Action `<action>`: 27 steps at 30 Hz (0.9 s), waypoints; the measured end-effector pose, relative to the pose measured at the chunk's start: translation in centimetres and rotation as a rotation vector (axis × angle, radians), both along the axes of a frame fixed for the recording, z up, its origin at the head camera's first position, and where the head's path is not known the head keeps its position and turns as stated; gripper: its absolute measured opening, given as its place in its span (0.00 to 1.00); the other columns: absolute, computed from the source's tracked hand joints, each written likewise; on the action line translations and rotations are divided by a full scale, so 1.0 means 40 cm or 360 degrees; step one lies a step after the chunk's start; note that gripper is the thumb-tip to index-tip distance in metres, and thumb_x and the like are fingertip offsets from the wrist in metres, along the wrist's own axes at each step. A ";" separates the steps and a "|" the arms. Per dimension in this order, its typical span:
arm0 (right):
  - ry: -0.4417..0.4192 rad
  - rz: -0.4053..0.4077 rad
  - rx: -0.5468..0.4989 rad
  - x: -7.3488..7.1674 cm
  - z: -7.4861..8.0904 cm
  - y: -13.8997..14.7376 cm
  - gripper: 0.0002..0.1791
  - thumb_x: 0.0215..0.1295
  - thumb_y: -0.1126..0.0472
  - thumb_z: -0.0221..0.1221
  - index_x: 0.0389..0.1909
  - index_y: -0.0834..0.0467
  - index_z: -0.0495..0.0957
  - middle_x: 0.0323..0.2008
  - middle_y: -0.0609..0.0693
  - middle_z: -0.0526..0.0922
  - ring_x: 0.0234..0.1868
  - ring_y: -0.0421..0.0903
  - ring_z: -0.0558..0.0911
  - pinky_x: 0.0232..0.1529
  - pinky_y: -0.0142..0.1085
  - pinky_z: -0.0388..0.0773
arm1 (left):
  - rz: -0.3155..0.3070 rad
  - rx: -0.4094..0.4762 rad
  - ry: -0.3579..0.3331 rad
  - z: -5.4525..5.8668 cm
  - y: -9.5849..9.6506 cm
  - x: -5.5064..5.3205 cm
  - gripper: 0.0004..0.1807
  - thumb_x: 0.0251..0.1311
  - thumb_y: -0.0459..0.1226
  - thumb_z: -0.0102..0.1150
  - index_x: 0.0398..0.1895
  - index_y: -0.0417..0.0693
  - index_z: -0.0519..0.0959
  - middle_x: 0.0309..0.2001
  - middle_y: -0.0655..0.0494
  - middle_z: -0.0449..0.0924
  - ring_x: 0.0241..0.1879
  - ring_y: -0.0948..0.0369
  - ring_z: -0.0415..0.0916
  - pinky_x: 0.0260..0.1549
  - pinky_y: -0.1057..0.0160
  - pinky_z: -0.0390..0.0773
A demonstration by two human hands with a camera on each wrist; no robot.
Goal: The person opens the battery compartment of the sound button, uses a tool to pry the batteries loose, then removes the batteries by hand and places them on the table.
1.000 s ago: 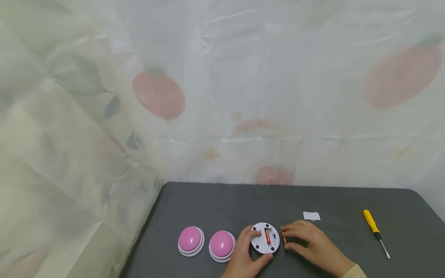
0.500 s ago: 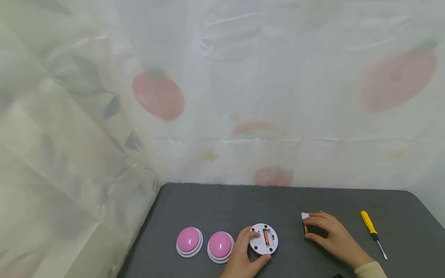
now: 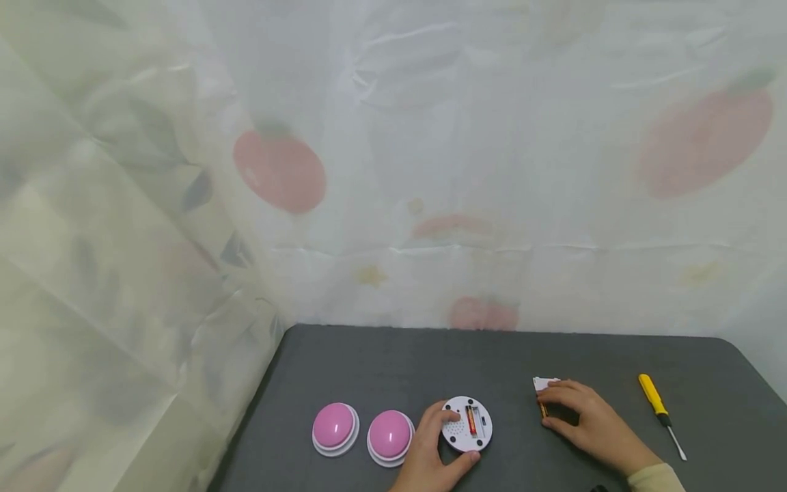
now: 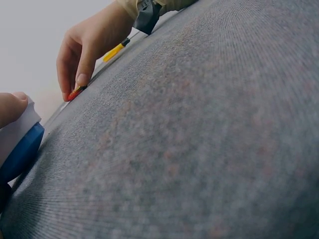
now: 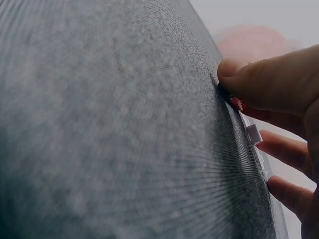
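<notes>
My left hand [image 3: 430, 447] grips a round push button [image 3: 482, 435] by its edge, its white underside turned up. One orange-and-black battery [image 3: 471, 421] lies in its uncovered compartment, with a bare slot beside it. In the left wrist view this button's dome [image 4: 24, 152] is blue. Off to the right, my right hand [image 3: 584, 424] pinches another battery [image 3: 544, 409] between thumb and fingers, low over the table. Right behind that battery lies a small white battery cover [image 3: 542, 383], partly hidden by the fingers; in the right wrist view its tab [image 5: 253, 134] shows below the battery.
Two pink push buttons [image 3: 333, 425] with white bases stand dome up at the left, the nearer one close against my left hand. A yellow-handled screwdriver [image 3: 653, 395] lies at the right. A patterned white curtain [image 3: 381, 171] hangs behind the dark grey table [image 3: 418, 355].
My right hand has moved right and slightly back with the battery, from beside the round button to the white cover, then nearly stopped. My left hand keeps its grip on the button.
</notes>
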State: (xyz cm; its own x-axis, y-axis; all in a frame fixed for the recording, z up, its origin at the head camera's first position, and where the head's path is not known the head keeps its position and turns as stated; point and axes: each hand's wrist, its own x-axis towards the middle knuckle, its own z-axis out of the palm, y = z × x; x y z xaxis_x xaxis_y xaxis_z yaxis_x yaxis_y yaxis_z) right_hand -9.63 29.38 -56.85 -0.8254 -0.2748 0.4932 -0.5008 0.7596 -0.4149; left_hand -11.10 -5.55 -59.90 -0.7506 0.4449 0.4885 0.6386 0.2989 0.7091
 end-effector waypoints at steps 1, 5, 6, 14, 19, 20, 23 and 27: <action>-0.0001 0.0002 -0.0005 0.000 0.000 -0.001 0.27 0.50 0.58 0.85 0.54 0.45 0.90 0.53 0.37 0.88 0.56 0.55 0.86 0.65 0.16 0.62 | 0.0000 0.0001 0.0011 -0.001 0.000 0.000 0.29 0.65 0.47 0.79 0.64 0.54 0.75 0.71 0.51 0.74 0.69 0.54 0.75 0.69 0.56 0.75; 0.0019 -0.0018 -0.0059 -0.001 0.011 -0.008 0.28 0.49 0.58 0.86 0.54 0.47 0.90 0.54 0.41 0.89 0.58 0.54 0.85 0.65 0.16 0.62 | -0.0002 0.0002 0.0021 0.000 0.001 -0.002 0.29 0.65 0.47 0.79 0.64 0.54 0.75 0.71 0.51 0.74 0.69 0.54 0.75 0.69 0.56 0.75; 0.0028 -0.0034 -0.0077 -0.001 0.016 -0.011 0.29 0.48 0.58 0.86 0.54 0.47 0.90 0.55 0.42 0.89 0.58 0.53 0.85 0.65 0.16 0.62 | -0.0008 0.0005 0.0014 0.001 0.002 -0.003 0.29 0.66 0.47 0.79 0.64 0.55 0.75 0.71 0.51 0.74 0.69 0.54 0.75 0.69 0.56 0.75; 0.0067 0.0037 -0.0208 0.000 0.040 -0.099 0.27 0.54 0.63 0.83 0.57 0.51 0.89 0.57 0.45 0.88 0.57 0.42 0.84 0.60 0.18 0.68 | -0.0032 -0.0028 -0.0059 0.009 0.005 -0.007 0.29 0.65 0.49 0.79 0.64 0.58 0.75 0.72 0.54 0.74 0.69 0.55 0.75 0.68 0.54 0.76; 0.0043 0.0256 -0.0263 0.011 0.043 -0.180 0.27 0.60 0.64 0.80 0.61 0.49 0.87 0.58 0.47 0.88 0.59 0.42 0.85 0.63 0.21 0.71 | -0.0114 -0.0065 -0.0126 0.017 0.002 -0.006 0.30 0.66 0.50 0.79 0.66 0.60 0.76 0.73 0.55 0.73 0.71 0.56 0.74 0.69 0.54 0.76; 0.0035 0.0285 -0.0271 0.014 0.044 -0.194 0.27 0.61 0.64 0.80 0.61 0.49 0.86 0.59 0.46 0.88 0.59 0.42 0.84 0.63 0.21 0.71 | -0.0135 -0.0069 -0.0150 0.018 0.002 -0.006 0.30 0.66 0.51 0.78 0.67 0.60 0.76 0.74 0.56 0.73 0.71 0.57 0.74 0.69 0.54 0.75; 0.0061 0.0350 -0.0259 0.022 0.047 -0.227 0.28 0.61 0.63 0.80 0.62 0.50 0.86 0.59 0.45 0.87 0.60 0.43 0.84 0.63 0.23 0.73 | -0.0181 -0.0075 -0.0217 0.022 0.002 -0.006 0.29 0.68 0.52 0.77 0.68 0.62 0.76 0.75 0.57 0.71 0.72 0.58 0.73 0.70 0.54 0.75; 0.0200 0.0333 -0.0194 0.026 0.046 -0.255 0.28 0.56 0.63 0.82 0.59 0.49 0.87 0.57 0.44 0.87 0.56 0.44 0.84 0.61 0.23 0.74 | -0.0202 -0.0091 -0.0264 0.025 0.002 -0.005 0.29 0.68 0.54 0.75 0.68 0.65 0.75 0.76 0.59 0.71 0.73 0.58 0.73 0.70 0.53 0.76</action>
State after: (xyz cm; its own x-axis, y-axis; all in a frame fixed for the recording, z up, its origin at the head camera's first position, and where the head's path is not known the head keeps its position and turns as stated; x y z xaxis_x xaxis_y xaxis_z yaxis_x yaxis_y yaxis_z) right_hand -8.59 19.18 -55.03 -0.6872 -0.3654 0.6279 -0.6949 0.5826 -0.4216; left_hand -11.31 -5.47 -58.90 -0.7551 0.5641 0.3341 0.5494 0.2663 0.7920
